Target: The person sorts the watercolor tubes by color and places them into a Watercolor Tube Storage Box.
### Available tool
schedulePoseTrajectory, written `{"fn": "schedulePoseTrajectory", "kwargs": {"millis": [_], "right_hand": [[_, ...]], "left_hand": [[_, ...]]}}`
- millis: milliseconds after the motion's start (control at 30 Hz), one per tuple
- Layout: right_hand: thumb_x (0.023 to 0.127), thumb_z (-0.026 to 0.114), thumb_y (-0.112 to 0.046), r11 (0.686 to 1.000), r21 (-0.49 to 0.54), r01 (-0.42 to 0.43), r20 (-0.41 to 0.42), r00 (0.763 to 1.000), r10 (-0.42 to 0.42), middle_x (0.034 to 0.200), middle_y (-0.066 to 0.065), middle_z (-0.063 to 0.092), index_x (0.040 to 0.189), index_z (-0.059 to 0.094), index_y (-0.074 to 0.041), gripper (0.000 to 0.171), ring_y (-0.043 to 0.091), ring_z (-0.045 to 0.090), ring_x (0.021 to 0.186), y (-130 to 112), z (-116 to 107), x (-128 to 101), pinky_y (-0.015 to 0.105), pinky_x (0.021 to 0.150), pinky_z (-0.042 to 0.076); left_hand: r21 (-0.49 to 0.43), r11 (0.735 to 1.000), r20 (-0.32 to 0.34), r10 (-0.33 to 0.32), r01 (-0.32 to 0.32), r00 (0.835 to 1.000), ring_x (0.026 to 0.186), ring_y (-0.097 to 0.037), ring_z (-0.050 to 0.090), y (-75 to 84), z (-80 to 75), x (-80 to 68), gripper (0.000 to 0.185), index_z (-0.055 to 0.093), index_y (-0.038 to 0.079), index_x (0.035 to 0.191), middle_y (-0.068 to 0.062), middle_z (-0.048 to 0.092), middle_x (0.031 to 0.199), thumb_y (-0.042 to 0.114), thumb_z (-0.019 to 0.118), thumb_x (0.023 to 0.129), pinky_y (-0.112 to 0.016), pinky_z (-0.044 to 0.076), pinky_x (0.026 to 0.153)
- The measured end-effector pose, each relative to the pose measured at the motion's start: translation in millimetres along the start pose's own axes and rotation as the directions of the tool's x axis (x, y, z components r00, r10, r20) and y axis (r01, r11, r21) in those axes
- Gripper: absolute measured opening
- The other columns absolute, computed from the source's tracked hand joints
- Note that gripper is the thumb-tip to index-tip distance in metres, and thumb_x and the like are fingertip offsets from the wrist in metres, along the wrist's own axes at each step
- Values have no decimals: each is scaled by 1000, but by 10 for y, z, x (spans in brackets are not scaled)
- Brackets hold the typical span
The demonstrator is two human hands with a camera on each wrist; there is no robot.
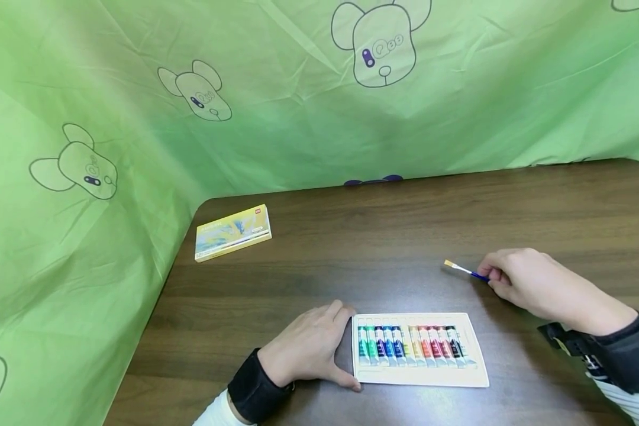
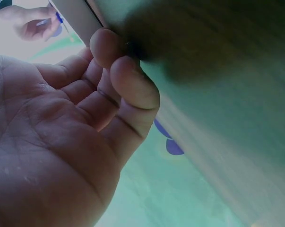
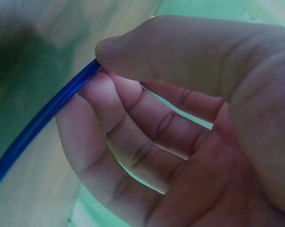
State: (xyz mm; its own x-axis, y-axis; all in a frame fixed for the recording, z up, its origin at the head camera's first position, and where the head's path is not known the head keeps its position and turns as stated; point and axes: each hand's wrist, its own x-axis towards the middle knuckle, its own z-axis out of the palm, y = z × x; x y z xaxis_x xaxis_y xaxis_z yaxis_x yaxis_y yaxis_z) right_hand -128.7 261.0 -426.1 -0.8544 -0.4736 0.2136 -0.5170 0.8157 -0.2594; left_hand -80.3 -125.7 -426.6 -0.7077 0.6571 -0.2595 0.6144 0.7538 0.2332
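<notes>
A paintbrush (image 1: 462, 269) with a blue handle, a silver ferrule and a tan tip is pinched between the thumb and fingers of my right hand (image 1: 532, 287). In the right wrist view, its blue handle (image 3: 43, 116) passes between the thumb and fingertips. My left hand (image 1: 314, 343) touches the left edge of a white tray (image 1: 420, 377), its thumb by the near corner and its fingers by the far one. Several paint tubes (image 1: 407, 344) lie in a row in that tray. The left wrist view shows the left palm (image 2: 47, 137) and loosely bent fingers against the tray's edge.
A yellow and blue box (image 1: 233, 232) lies at the far left of the dark wooden table (image 1: 351, 248). Green cloth (image 1: 277, 136) with printed bear outlines hangs along the table's back and left edges.
</notes>
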Motion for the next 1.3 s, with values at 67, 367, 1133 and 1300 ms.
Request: {"fn": "schedulePoseTrajectory", "kwargs": {"millis": [67,367,1133,1300], "right_hand": [[77,80,2,1000,4,9,7,1000,-9,78,-16,59,86,73,-17,22,-1,50,72,-60,11,0,28,61,46],[80,82,0,998,42,35,44,998,-37,87,-12,69,90,74,-19,23,0,55,74,-399,20,-18,29,63,50],[88,79,-10,952,160,262,150,947,-285,82,-21,58,87,70,-26,18,-7,47,73,-1145,295,-161,25,60,45],[84,80,-7,924,190,331,128,925,-358,80,-22,54,83,66,-26,24,-7,43,74,-1239,372,-204,21,61,42]], "left_hand": [[1,1000,2,2,-2,1000,96,-7,50,0,5,-2,102,53,13,143,5,58,113,78,83,70,-24,51,93],[27,1000,-26,14,-13,1000,91,-6,49,-1,8,13,102,55,12,141,5,57,110,77,85,68,-26,52,91],[54,998,-40,24,-22,999,92,-6,50,0,32,4,102,55,11,141,4,58,111,76,85,68,-26,53,92],[39,999,-31,14,-13,999,92,-6,49,-3,26,5,102,54,12,142,4,58,111,76,85,68,-25,52,90]]}}
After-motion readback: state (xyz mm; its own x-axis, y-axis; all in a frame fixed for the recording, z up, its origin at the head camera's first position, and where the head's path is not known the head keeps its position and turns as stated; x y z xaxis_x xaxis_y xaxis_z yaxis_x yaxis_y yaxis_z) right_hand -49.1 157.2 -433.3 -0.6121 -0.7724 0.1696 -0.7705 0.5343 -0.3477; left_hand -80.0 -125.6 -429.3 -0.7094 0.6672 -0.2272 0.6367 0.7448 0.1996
